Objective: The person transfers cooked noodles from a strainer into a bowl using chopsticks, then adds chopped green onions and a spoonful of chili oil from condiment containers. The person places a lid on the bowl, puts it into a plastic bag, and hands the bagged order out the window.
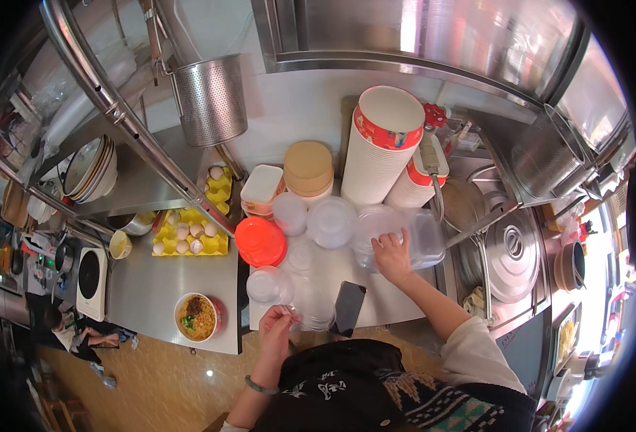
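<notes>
My left hand (279, 324) pinches a thin clear plastic piece, perhaps a lid, beside a stack of clear round lids (315, 308) at the counter's front edge. With fingers spread, my right hand (392, 256) touches clear plastic containers (374, 227); whether it grips one I cannot tell. Stacked rectangular clear containers (428, 237) are to its right. More round plastic lids (331, 221) and a red-orange plastic lid (258, 241) sit to the left. A black smartphone (349, 308) lies between my hands. On the left counter stands a paper bowl of noodles (197, 317) with toppings.
Behind stand tall stacked paper bowls (377, 156) and brown lids (308, 167). Yellow egg trays (210, 245) are left, under a steel shelf post (150, 146). A perforated strainer (213, 102) hangs above. Right are a faucet and a steel pot lid (512, 254). A person (72, 332) sits far left.
</notes>
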The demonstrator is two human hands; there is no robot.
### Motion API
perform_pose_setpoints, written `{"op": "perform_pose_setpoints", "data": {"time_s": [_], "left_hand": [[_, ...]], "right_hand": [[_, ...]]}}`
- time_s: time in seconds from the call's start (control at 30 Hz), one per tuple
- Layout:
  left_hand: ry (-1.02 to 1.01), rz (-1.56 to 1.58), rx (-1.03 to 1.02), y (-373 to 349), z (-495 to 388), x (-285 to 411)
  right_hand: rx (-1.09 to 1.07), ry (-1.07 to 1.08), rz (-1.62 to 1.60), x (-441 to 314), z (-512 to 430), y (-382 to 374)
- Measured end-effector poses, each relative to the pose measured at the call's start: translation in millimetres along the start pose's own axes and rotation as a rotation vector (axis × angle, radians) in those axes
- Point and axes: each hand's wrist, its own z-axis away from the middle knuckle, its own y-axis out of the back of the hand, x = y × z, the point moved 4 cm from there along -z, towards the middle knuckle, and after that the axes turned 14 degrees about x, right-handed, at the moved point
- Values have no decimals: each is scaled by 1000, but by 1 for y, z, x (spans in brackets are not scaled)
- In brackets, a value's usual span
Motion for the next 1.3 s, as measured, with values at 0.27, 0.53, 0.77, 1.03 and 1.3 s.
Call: {"op": "perform_pose_setpoints", "data": {"time_s": [0.27,0.53,0.77,1.03,1.3], "left_hand": [[-49,12,35,18,3,11],[-11,113,31,32,9,19],[-4,157,15,69,26,30],[-74,-35,272,205,25,88],[-112,-419,381,311,-44,120]], "right_hand": [[-194,-46,110,10,0,-46],[-129,-173,252,54,-13,-7],[-830,-1409,-1831,-140,4,10],[-568,-941,-1687,-301,-31,-31],[-316,-666,-1253,-403,-56,-107]]}}
